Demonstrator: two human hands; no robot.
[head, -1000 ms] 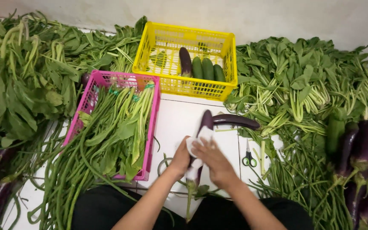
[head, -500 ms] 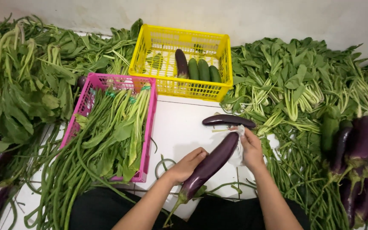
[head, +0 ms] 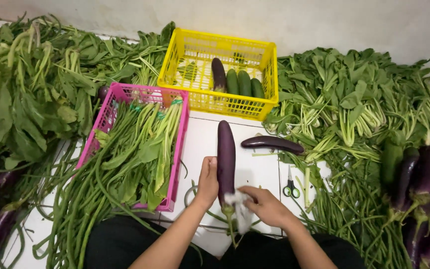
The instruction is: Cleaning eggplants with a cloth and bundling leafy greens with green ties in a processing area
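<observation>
Head view: left hand (head: 208, 180) wrapped around a long eggplant (head: 226, 157), gripping mid-length and keeping it pointed away, likely to steady it. Right hand (head: 266, 206) closed on a white cloth (head: 238, 208), pressing it against the eggplant's stem end just beside the left hand, apparently to wipe the skin. Second eggplant (head: 272, 144) lying on the white floor (head: 202, 137) beyond the right hand, apart. Scissors (head: 290, 188) just right of the right hand, within easy reach. Pink crate (head: 106, 117) of long beans left of the left hand. Yellow crate (head: 269, 79) with cucumbers (head: 244, 82) farther ahead. Greens (head: 359, 99) heaped on both sides; more eggplants (head: 426, 174) far right.
</observation>
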